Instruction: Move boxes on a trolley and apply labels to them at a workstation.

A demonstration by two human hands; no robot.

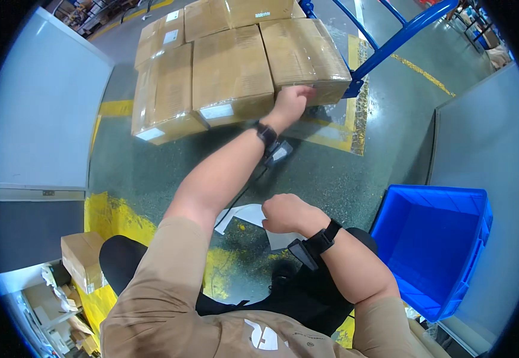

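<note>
Right hand [286, 213] is curled into a loose fist down near the lap, holding nothing I can see, with white paper sheets [249, 216] on the floor just under it. Blue crate [435, 238] sits off to the right. Further out, the left hand [292, 100] is gripping the front edge of a cardboard box [304, 56] in the stack on the blue cart [391, 42].

The person wears a tan short-sleeved shirt [170, 292] with a small white print on the chest, and black trousers [307, 298]. The forearms are bare below the sleeves. A black wristband [266, 133] circles the left wrist, with a small dark device [278, 151] hanging under it; a thin black cable [244, 191] runs from it along the arm. The right wrist carries a like black strap [329, 231] with a dark boxy unit [302, 252] on it.
</note>
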